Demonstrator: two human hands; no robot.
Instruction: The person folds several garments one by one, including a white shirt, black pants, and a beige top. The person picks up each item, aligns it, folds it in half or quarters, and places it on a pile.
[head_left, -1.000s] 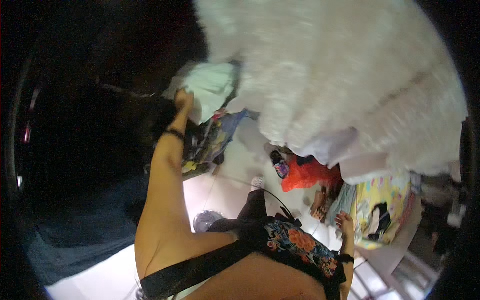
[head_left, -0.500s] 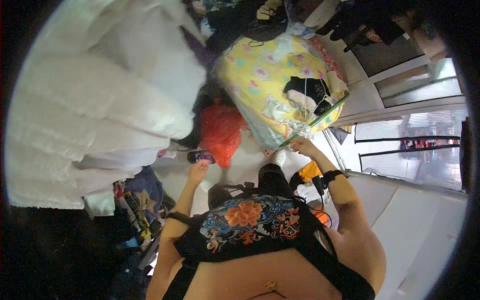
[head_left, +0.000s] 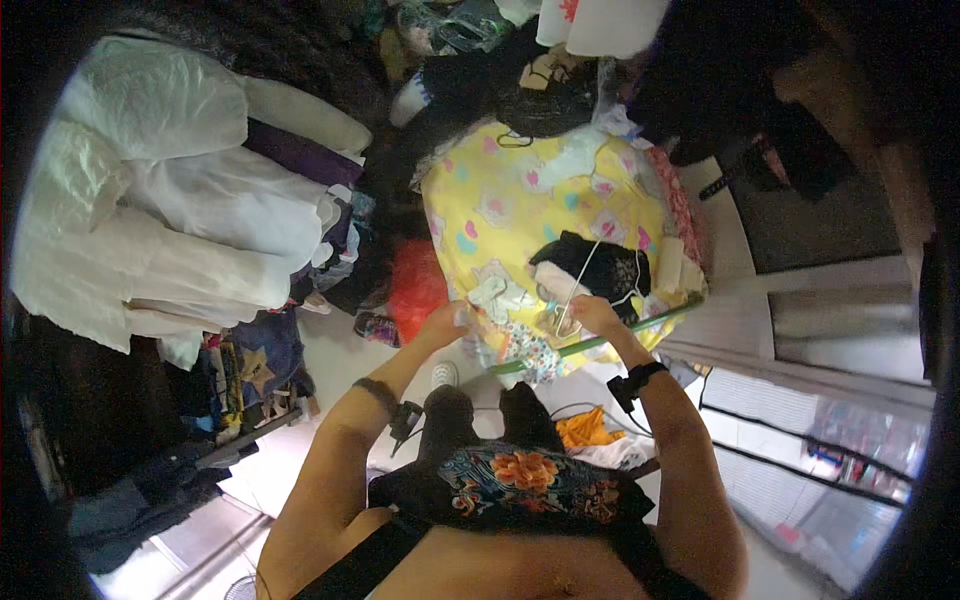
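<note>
A bundle in yellow heart-printed cloth (head_left: 520,190) fills the middle. On it lies a black lacy garment (head_left: 622,268) with a thin white hanger (head_left: 585,275). My right hand (head_left: 598,317) is closed, its fingertips at the lower part of the hanger. My left hand (head_left: 441,327) is held at the bundle's near left corner, fingers curled; a small pale patch shows at the fingertips, too blurred to name. Between the hands lies a colourful dotted cloth (head_left: 530,350). A green pole (head_left: 640,327) slants along the bundle's near edge, below my right hand.
White garments (head_left: 215,220) hang at the left, with a dark blue star-patterned piece (head_left: 262,355) below. A red plastic bag (head_left: 415,285) stands left of the bundle. An orange cloth (head_left: 590,428) lies near my legs. Glazed panels (head_left: 840,330) run along the right.
Both hands have moved over the bundle's near edge, my right one to the hanger. The view has shifted, and the bundle appears lower and closer to me.
</note>
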